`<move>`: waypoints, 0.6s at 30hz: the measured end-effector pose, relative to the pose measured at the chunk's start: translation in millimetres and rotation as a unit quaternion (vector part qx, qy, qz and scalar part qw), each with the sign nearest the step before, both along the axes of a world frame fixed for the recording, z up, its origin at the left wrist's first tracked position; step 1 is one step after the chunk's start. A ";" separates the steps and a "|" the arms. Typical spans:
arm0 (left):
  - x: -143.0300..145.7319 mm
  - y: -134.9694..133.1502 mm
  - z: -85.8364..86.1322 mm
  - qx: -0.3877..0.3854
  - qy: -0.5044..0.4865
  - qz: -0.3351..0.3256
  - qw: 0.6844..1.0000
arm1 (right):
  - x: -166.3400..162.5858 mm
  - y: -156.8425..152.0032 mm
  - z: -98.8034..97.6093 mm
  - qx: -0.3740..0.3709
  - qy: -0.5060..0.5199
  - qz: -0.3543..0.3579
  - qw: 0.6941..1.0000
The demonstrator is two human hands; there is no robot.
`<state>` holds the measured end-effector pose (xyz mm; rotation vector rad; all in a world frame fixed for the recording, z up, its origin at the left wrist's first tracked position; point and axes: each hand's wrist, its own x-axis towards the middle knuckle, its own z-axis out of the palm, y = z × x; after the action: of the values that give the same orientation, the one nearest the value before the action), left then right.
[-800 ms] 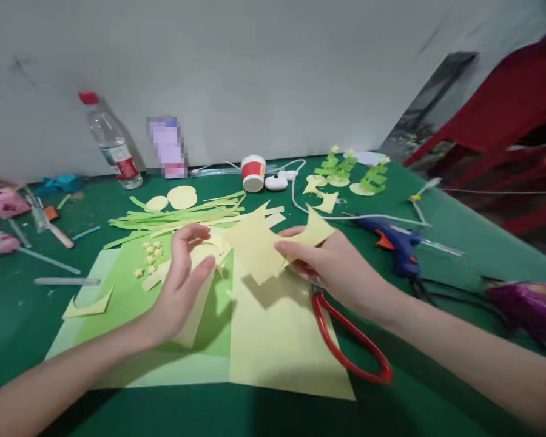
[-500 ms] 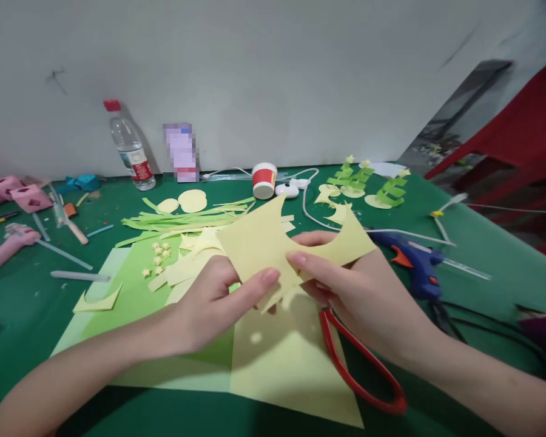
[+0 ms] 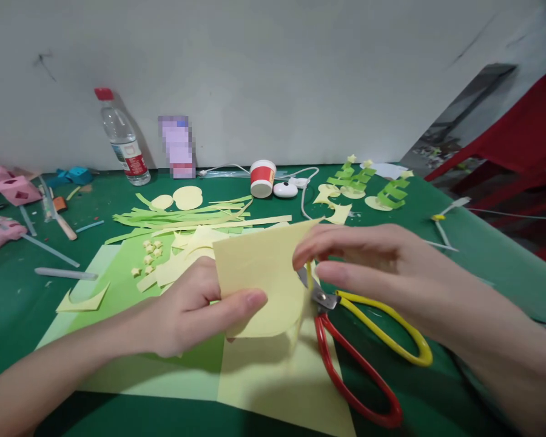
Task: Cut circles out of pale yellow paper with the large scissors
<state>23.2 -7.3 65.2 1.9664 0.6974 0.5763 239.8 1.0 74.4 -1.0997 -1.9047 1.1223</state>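
Observation:
My left hand [image 3: 209, 309] is closed on a piece of pale yellow paper [image 3: 257, 279], thumb flat on its front and fingers behind. At the paper's right side, my right hand [image 3: 368, 267] has its thumb and curled forefinger close together around a thin yellow paper edge. Just below the right hand lie scissors [image 3: 323, 298] with one red and one yellow handle, the blades partly hidden by fingers and paper. Under them a larger pale yellow sheet [image 3: 273, 382] overlaps green sheets [image 3: 182, 379].
Small paper stars [image 3: 148, 258], yellow offcuts and green strips [image 3: 182, 221] lie beyond my left hand. Farther back are a water bottle [image 3: 127, 152], a phone [image 3: 177, 149], a paper cup [image 3: 262, 179], a white earphone case [image 3: 285, 190] and green paper spirals [image 3: 391, 193] with stars.
The yellow paper has been turned, its concave cut edge no longer showing. My right hand has shifted right and up, uncovering the scissors' pivot and yellow handle. The view has shifted slightly.

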 end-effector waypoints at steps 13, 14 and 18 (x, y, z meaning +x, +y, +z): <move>4.6 -0.3 -11.5 0.059 0.035 -0.007 0.998 | -20.6 -8.1 -8.3 -0.031 -0.039 -0.005 0.999; 4.3 -0.5 -12.6 0.065 0.029 -0.002 0.997 | -20.3 -7.9 -8.7 -0.035 -0.034 -0.010 0.999; 3.3 -1.0 -13.2 0.088 -0.004 0.009 0.996 | -17.9 -8.5 -9.6 -0.019 -0.029 -0.046 0.998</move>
<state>26.5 -8.3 51.9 2.1208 0.6800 0.6751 221.8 -7.5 64.8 -1.2393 -1.8635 1.0914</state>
